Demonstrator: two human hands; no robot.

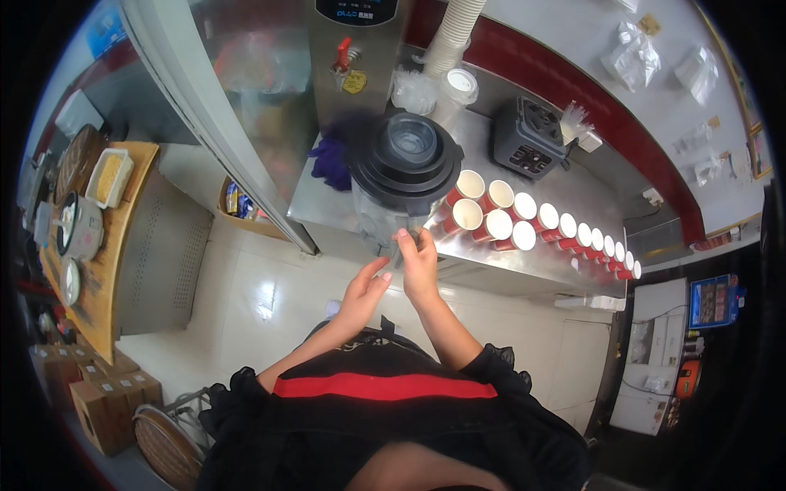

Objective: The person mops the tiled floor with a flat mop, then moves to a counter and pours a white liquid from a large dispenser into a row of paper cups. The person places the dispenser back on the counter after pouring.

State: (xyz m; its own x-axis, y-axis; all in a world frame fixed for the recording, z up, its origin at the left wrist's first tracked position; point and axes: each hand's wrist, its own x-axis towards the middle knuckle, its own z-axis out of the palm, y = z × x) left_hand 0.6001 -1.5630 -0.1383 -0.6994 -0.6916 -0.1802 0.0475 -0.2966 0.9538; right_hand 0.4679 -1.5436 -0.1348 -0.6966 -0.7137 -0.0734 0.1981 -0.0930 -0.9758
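Observation:
A clear blender jar (374, 221) with a black lid (402, 175) is in front of me at the left part of the steel counter. Its handle points toward me, and my right hand (420, 264) is closed around it. My left hand (363, 291) is just below the jar, empty, with fingers apart; it appears not to touch the jar. Several red paper cups (497, 226) with pale insides stand in rows to the right of the jar. A purple cloth (331, 164) lies to its left. Whether the jar's base touches the counter is hidden.
A steel water dispenser (368, 73) with a red-handled tap stands behind the jar. Farther along the steel counter (454, 126) are stacked cups (451, 37) and a grey blender base (528, 138). At left, a wooden-topped table (132, 178) bears a rice cooker (83, 230). Cardboard boxes (113, 399) sit below.

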